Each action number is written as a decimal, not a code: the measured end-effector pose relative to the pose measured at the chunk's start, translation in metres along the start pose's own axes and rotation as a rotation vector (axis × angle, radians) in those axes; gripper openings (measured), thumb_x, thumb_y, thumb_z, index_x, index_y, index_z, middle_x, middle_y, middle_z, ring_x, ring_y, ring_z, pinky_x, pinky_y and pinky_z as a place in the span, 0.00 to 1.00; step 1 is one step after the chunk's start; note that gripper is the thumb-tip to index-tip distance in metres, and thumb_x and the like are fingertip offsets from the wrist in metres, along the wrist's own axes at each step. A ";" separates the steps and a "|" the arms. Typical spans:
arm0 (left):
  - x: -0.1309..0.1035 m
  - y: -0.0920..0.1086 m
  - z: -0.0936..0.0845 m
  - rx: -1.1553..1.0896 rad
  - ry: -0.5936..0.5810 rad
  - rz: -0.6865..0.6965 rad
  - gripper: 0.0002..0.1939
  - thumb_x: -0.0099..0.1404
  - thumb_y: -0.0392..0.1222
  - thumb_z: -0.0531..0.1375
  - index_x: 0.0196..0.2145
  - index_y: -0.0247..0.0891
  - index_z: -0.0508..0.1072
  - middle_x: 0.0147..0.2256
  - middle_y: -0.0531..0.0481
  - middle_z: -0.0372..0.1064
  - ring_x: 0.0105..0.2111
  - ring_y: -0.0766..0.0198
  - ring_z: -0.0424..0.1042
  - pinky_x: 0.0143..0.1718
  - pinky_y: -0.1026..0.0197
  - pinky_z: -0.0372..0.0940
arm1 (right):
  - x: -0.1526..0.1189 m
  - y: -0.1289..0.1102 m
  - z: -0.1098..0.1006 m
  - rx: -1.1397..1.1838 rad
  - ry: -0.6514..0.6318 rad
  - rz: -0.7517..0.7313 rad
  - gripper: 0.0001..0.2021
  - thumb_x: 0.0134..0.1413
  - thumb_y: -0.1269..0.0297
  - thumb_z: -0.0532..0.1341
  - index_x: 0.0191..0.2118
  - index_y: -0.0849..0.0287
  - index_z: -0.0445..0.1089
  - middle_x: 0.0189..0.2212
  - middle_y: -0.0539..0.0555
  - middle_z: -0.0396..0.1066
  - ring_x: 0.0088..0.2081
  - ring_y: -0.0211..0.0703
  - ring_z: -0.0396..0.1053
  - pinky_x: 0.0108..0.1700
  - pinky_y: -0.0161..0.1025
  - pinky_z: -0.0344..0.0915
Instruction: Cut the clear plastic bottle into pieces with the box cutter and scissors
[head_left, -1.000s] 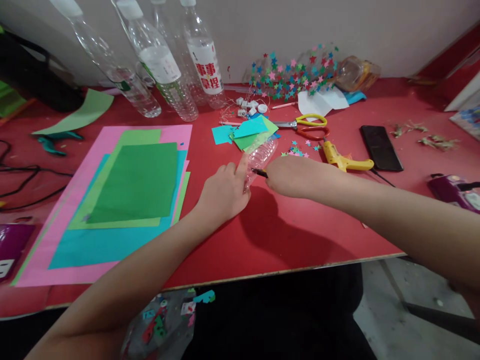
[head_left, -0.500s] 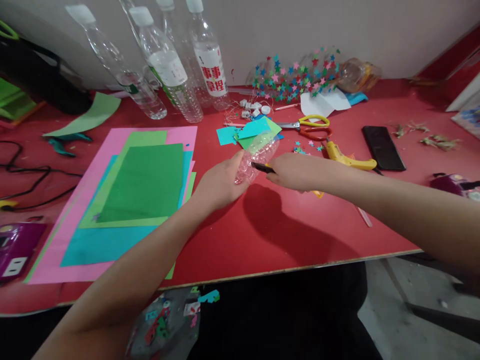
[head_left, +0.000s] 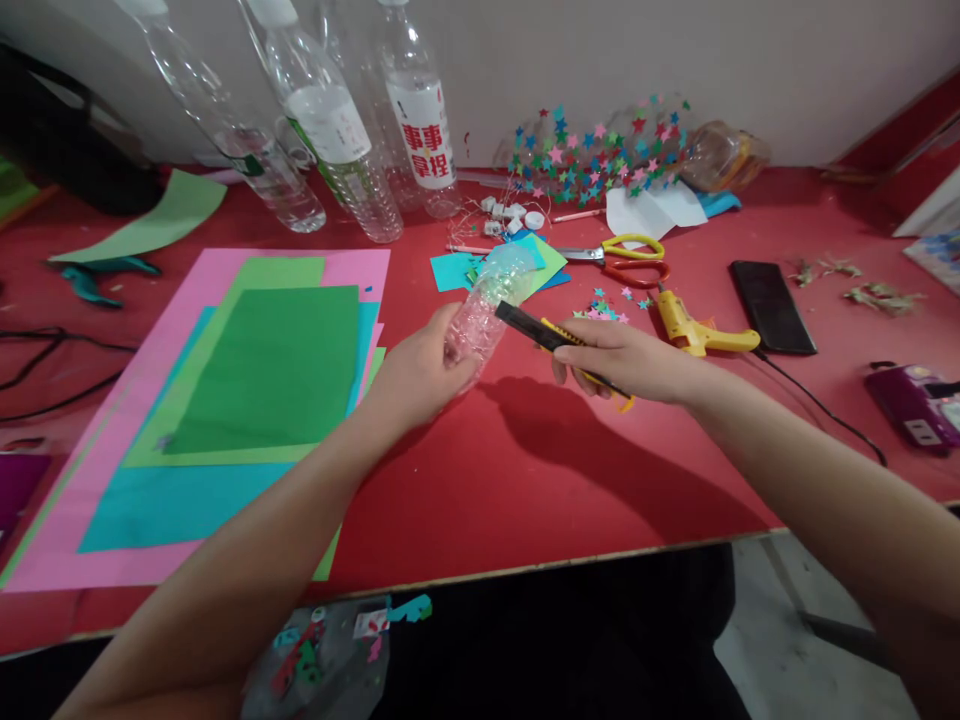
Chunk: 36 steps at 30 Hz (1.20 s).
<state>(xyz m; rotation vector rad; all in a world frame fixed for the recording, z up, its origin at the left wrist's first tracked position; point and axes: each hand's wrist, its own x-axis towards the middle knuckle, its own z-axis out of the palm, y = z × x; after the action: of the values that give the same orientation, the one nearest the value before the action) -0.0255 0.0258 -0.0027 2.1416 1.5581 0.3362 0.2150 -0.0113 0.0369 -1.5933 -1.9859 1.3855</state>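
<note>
My left hand (head_left: 424, 365) is wrapped round a clear plastic bottle (head_left: 491, 300), which leans up and away over the red table (head_left: 465, 480). Its far end overlaps some cut pieces of blue and green paper (head_left: 551, 270). In my right hand (head_left: 619, 355) is a yellow and black utility knife (head_left: 544, 328). The knife's dark front end points left, close to the bottle's side; I cannot tell whether it touches. Beyond my right hand lie small star cut-outs (head_left: 604, 308).
Stacked coloured sheets (head_left: 277, 370) lie at left. Several bottles (head_left: 424, 130) stand against the wall beside a star-covered one (head_left: 592, 150). Scissors (head_left: 630, 260), a yellow glue gun (head_left: 705, 330) with its cord, and a phone (head_left: 772, 305) lie to the right. The table's front edge (head_left: 525, 575) is near me.
My right hand has drawn the utility knife back to the right and lower, so more of it shows. The bottle in my left hand has shifted left and stands more upright.
</note>
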 end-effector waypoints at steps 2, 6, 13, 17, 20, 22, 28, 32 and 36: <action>0.000 -0.002 -0.002 0.002 0.015 -0.018 0.35 0.63 0.51 0.56 0.65 0.38 0.58 0.44 0.42 0.75 0.41 0.52 0.75 0.43 0.53 0.68 | -0.002 0.006 0.003 0.206 -0.054 -0.038 0.10 0.67 0.62 0.50 0.36 0.59 0.64 0.29 0.50 0.70 0.25 0.34 0.65 0.27 0.31 0.62; -0.002 -0.001 -0.002 0.041 0.031 -0.013 0.34 0.65 0.51 0.56 0.66 0.37 0.57 0.48 0.39 0.74 0.44 0.51 0.75 0.46 0.51 0.68 | -0.001 0.022 0.015 0.399 -0.044 -0.070 0.10 0.66 0.60 0.53 0.36 0.59 0.64 0.30 0.48 0.68 0.23 0.30 0.61 0.24 0.29 0.60; -0.007 0.003 0.008 0.173 0.078 0.073 0.35 0.67 0.48 0.56 0.67 0.33 0.53 0.55 0.35 0.71 0.51 0.49 0.74 0.52 0.50 0.67 | 0.004 0.036 0.026 0.442 0.046 -0.072 0.13 0.64 0.55 0.57 0.32 0.59 0.64 0.24 0.46 0.66 0.19 0.29 0.60 0.20 0.28 0.58; -0.007 0.005 0.009 0.226 0.085 0.080 0.35 0.67 0.46 0.56 0.67 0.33 0.52 0.58 0.35 0.68 0.53 0.48 0.73 0.54 0.49 0.67 | 0.003 0.037 0.026 0.358 0.141 -0.052 0.17 0.61 0.51 0.57 0.28 0.58 0.62 0.20 0.45 0.64 0.16 0.30 0.59 0.19 0.30 0.54; -0.007 0.005 0.008 0.233 0.080 0.087 0.35 0.67 0.47 0.56 0.67 0.33 0.52 0.61 0.35 0.66 0.56 0.48 0.71 0.55 0.50 0.67 | 0.003 0.036 0.028 0.082 0.317 -0.060 0.17 0.62 0.51 0.56 0.27 0.57 0.61 0.19 0.46 0.62 0.18 0.33 0.59 0.22 0.32 0.51; -0.007 0.005 0.009 0.238 0.087 0.098 0.34 0.68 0.47 0.56 0.67 0.33 0.52 0.62 0.35 0.64 0.57 0.48 0.70 0.56 0.50 0.67 | 0.004 0.035 0.030 -0.143 0.419 -0.090 0.16 0.63 0.52 0.55 0.29 0.58 0.64 0.21 0.48 0.62 0.22 0.36 0.59 0.25 0.33 0.50; -0.008 0.006 0.012 0.270 0.095 0.103 0.34 0.68 0.47 0.56 0.67 0.32 0.52 0.60 0.35 0.67 0.56 0.48 0.71 0.55 0.50 0.67 | 0.001 0.029 0.041 -0.488 0.446 -0.098 0.16 0.67 0.55 0.51 0.41 0.60 0.70 0.27 0.53 0.71 0.25 0.40 0.64 0.28 0.36 0.47; -0.008 0.007 0.011 0.277 0.095 0.107 0.34 0.68 0.47 0.56 0.67 0.31 0.52 0.58 0.35 0.69 0.54 0.49 0.73 0.53 0.51 0.68 | -0.001 0.026 0.045 -0.582 0.485 -0.087 0.17 0.68 0.55 0.50 0.43 0.61 0.71 0.28 0.55 0.74 0.26 0.42 0.67 0.27 0.36 0.46; -0.008 0.007 0.011 0.279 0.099 0.116 0.34 0.68 0.46 0.56 0.67 0.32 0.52 0.58 0.35 0.69 0.54 0.49 0.72 0.54 0.50 0.68 | -0.001 0.024 0.047 -0.625 0.495 -0.078 0.16 0.69 0.57 0.51 0.42 0.61 0.71 0.29 0.56 0.75 0.26 0.42 0.68 0.27 0.36 0.45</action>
<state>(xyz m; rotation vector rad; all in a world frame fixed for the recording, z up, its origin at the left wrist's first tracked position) -0.0172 0.0140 -0.0081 2.4698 1.6187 0.2806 0.1987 -0.0376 -0.0056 -1.8267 -2.2173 0.2729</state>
